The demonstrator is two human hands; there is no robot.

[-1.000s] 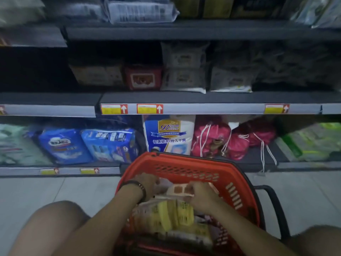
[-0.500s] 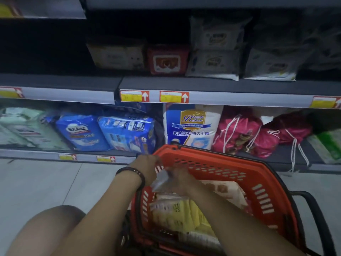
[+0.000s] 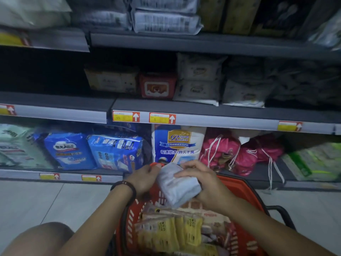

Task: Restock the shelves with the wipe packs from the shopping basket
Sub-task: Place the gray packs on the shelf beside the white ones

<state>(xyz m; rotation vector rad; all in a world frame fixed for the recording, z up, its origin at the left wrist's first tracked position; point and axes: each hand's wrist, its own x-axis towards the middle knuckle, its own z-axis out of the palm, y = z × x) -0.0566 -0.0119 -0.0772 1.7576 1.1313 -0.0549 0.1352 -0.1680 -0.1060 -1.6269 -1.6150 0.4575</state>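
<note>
Basket: the shopping basket (image 3: 245,189) sits right in front of me, with the yellow packs (image 3: 177,235) and some printed tan ones still piled inside.
Left hand: my left hand (image 3: 145,179) is curled at the left end of the pale wipe pack (image 3: 178,185), thumb up by the basket's far rim, apparently pinching that edge.
Right hand: my right hand (image 3: 204,185) wraps the pack's right side, fingers spread over its top face and thumb underneath.
Pack: held tilted between both hands, above the far end of the basket and clear of the pile.
What changed: a second ago both hands were down among the packs; half a second ago they were just raising something pale at the rim. Now the pack is fully out.
Meaning: I judge the pick done and the placing not yet begun.
View: my head has tipped up, so more shelving shows.
Bottom shelf: blue packs (image 3: 70,150) and pink drawstring bags (image 3: 221,150), not my goods.
Middle shelf: the middle shelf (image 3: 203,109) holds stacked white wipe packs (image 3: 199,80) beside a red pack (image 3: 157,87); likely my target.
</note>
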